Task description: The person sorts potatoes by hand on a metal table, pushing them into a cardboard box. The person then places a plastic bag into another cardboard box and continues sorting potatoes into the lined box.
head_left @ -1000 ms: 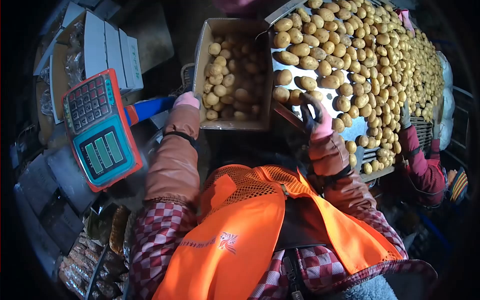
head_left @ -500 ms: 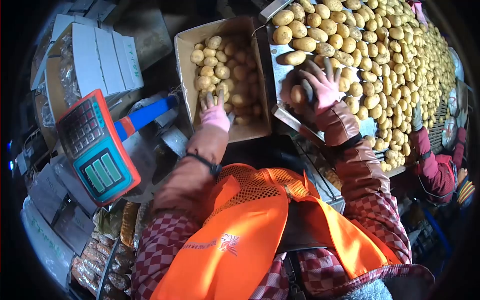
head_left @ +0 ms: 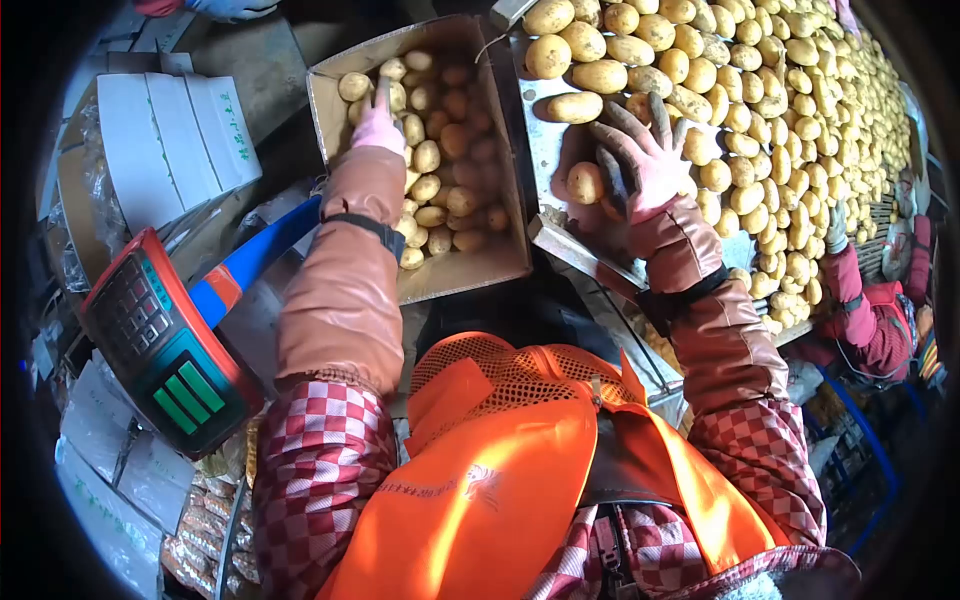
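Note:
My left hand [head_left: 379, 122], in a pink glove, reaches into a cardboard box [head_left: 455, 276] of potatoes and rests among them near the far left corner. Whether its fingers hold one I cannot tell. My right hand [head_left: 640, 160], gloved pink and grey, lies spread over the metal sorting table [head_left: 545, 150], with one potato [head_left: 584, 183] against its thumb. A thick bed of potatoes [head_left: 760, 90] covers the table beyond it.
A red-and-teal weighing scale display [head_left: 160, 345] on a blue arm [head_left: 250, 265] stands to the left. Stacked white boxes [head_left: 170, 130] lie behind it. Another person's gloved hand [head_left: 838, 228] and red sleeve [head_left: 870, 310] work at the table's right end.
My left hand has pushed deeper into the box, toward its far left corner. My right hand stayed on the table, fingers still spread by the potato. The view shifted down-left.

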The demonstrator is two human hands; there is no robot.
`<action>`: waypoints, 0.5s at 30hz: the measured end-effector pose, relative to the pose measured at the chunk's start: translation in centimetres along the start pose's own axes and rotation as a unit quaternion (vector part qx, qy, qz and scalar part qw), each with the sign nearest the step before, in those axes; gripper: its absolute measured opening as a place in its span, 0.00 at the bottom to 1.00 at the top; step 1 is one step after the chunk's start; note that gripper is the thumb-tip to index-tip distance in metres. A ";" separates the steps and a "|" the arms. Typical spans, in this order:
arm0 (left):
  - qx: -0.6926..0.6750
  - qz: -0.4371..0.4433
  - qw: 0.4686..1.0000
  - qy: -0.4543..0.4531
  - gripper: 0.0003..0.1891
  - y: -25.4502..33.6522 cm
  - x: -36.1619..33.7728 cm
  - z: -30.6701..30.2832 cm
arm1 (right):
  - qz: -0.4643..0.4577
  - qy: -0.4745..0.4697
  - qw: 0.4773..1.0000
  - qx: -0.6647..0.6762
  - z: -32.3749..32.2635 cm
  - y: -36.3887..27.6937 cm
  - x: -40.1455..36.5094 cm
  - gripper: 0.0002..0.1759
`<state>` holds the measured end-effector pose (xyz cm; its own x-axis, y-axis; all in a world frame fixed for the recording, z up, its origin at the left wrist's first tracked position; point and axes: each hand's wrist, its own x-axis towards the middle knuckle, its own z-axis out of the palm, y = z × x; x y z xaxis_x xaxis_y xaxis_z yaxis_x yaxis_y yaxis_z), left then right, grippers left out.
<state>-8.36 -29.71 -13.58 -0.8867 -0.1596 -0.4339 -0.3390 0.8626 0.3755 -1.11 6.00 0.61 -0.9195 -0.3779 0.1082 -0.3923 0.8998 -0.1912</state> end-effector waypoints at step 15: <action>0.083 0.027 0.996 -0.021 0.28 7.4 10.5 6.8 | 0.006 0.027 1.000 0.003 -0.9 -0.1 0.4 0.18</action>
<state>-17.99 -21.73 -20.93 -0.8875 -0.0938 -0.4512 -0.2310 0.9377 0.2595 -1.40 5.91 1.52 -0.9213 -0.3548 0.1590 -0.3819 0.9026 -0.1988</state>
